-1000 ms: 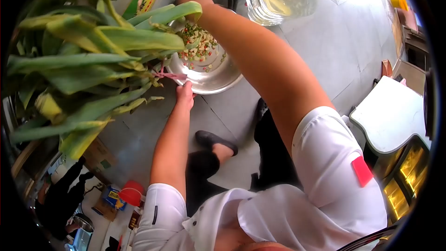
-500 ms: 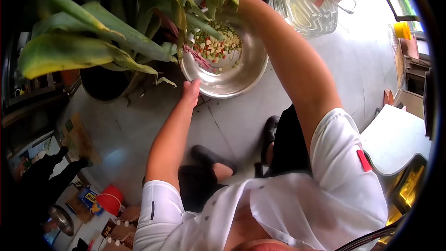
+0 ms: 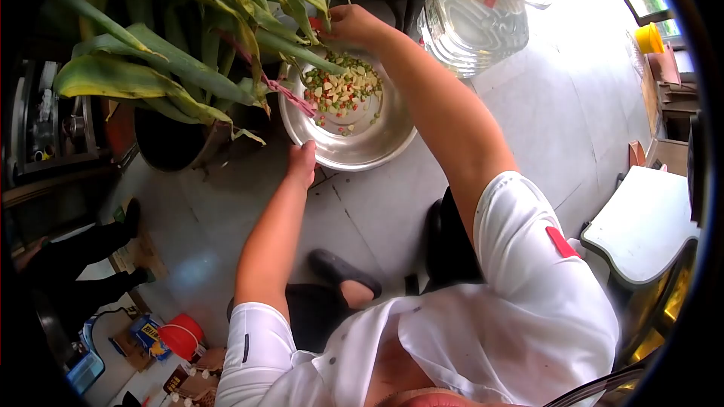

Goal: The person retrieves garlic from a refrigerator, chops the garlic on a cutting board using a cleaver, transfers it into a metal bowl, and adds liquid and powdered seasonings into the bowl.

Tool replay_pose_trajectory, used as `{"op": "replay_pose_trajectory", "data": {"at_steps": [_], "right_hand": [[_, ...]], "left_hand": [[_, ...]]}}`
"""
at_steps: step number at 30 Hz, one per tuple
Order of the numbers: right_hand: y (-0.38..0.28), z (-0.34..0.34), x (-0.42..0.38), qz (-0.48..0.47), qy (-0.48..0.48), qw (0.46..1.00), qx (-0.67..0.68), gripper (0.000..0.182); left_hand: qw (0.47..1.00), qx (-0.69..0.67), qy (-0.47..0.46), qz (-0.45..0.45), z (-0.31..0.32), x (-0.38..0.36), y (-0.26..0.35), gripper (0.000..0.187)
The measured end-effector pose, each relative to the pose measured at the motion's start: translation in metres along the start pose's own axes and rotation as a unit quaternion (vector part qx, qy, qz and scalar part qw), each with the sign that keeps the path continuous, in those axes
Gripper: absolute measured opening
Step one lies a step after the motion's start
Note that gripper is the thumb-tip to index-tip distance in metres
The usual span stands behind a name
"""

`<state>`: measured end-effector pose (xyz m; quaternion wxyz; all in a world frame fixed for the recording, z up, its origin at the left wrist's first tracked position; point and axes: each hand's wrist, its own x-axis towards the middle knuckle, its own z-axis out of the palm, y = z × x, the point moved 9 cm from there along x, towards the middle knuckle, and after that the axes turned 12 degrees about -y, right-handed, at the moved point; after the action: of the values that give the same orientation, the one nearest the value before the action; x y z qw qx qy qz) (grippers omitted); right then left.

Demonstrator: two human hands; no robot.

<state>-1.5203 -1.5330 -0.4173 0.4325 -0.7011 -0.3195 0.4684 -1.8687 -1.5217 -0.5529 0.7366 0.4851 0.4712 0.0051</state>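
Observation:
A shiny metal basin [image 3: 392, 132] with chopped green and red pieces and pale bits like garlic [image 3: 345, 89] in it is held tilted above the floor. My left hand [image 3: 303, 162] grips its near left rim, thumb on the edge. At the far side my right hand [image 3: 353, 24] reaches over the basin with curled fingers. A small red thing [image 3: 316, 24] shows by its fingertips; leaves partly hide what it holds. Long green leafy stalks [image 3: 181, 68], tied with a pink band [image 3: 290, 96], hang over the basin's left side.
A dark round pot [image 3: 177, 139] stands below the stalks. A big clear plastic jug with an orange cap [image 3: 475, 19] is at the back right. A white-topped stool [image 3: 641, 222] stands to the right. Another person's dark-clothed legs [image 3: 90, 260] and a red bucket [image 3: 181, 335] are at lower left.
The basin has shifted slightly left and down in view, with my left hand still on its rim. My right hand, mostly behind leaves before, now shows at the far side.

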Motion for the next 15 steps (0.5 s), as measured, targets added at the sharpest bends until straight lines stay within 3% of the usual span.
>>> {"op": "replay_pose_trajectory", "data": {"at_steps": [4,7,11,15], "right_hand": [[0.003,0.000,0.000,-0.010,-0.025,1.000,-0.015,0.046],[0.004,-0.003,0.002,-0.020,-0.008,0.999,0.038,0.032],[0.008,-0.001,0.007,-0.027,-0.039,0.998,0.047,0.029],[0.023,0.005,0.023,-0.019,-0.065,0.991,0.113,0.027]], "left_hand": [[1.000,0.005,0.009,-0.018,-0.006,0.009,-0.012,0.035],[1.000,0.005,-0.012,-0.024,-0.012,0.020,-0.026,0.034],[1.000,-0.015,-0.027,0.004,-0.021,0.035,-0.037,0.036],[0.998,-0.007,-0.038,-0.039,-0.027,0.045,-0.036,0.038]]}}
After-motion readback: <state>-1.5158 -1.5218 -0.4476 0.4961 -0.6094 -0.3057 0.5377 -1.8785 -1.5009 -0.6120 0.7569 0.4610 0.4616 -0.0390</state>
